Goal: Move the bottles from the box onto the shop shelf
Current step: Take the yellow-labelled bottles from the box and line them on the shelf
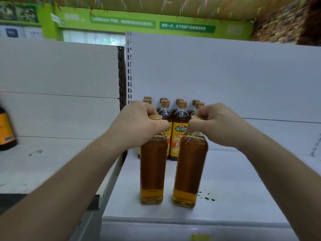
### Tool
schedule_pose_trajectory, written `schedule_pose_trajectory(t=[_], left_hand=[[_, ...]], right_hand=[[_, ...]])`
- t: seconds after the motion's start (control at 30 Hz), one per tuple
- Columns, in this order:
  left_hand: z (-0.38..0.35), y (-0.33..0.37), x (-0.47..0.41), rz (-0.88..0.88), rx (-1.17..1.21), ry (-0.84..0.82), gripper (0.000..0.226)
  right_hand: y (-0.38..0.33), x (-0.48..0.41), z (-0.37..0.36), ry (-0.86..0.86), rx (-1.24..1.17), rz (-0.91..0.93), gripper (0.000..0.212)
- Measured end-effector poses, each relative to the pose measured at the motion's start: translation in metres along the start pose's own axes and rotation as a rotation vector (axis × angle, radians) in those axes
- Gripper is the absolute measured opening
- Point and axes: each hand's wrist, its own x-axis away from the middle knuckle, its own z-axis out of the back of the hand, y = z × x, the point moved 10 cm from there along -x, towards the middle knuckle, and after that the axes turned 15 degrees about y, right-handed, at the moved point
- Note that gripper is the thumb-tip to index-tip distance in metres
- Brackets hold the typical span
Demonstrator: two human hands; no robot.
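Two tall bottles of amber liquid stand side by side near the front of the white shop shelf (234,180). My left hand (139,124) grips the neck and tan cap of the left bottle (152,167). My right hand (215,124) grips the neck of the right bottle (190,169). Both bottle bases sit on or just above the shelf; I cannot tell which. Behind them, several matching bottles with yellow labels (178,136) stand in rows against the back panel. The box is out of view.
A lower white shelf (43,162) lies to the left, with a dark bottle with an orange label (6,131) at the left edge. A perforated upright (128,66) divides the two bays. Bare shelf surface stretches to the right of the bottles.
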Motion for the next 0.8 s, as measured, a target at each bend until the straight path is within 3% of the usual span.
schedule_pose_trajectory(t=[0.43, 0.57, 0.7, 0.8], left_hand=[[-0.005, -0.012, 0.004, -0.027, -0.038, 0.112, 0.014], [-0.003, -0.016, 0.012, -0.039, -0.061, 0.15, 0.028], [-0.001, -0.04, 0.026, 0.024, -0.024, 0.16, 0.053], [-0.011, -0.07, 0.043, 0.177, 0.114, 0.044, 0.072]], right_hand=[[0.01, -0.001, -0.01, 0.015, -0.059, 0.024, 0.028], [0.012, 0.008, -0.007, 0.041, -0.116, 0.033, 0.021], [0.041, 0.029, -0.009, 0.095, -0.185, -0.061, 0.043], [0.071, 0.052, -0.026, 0.072, -0.227, -0.15, 0.049]])
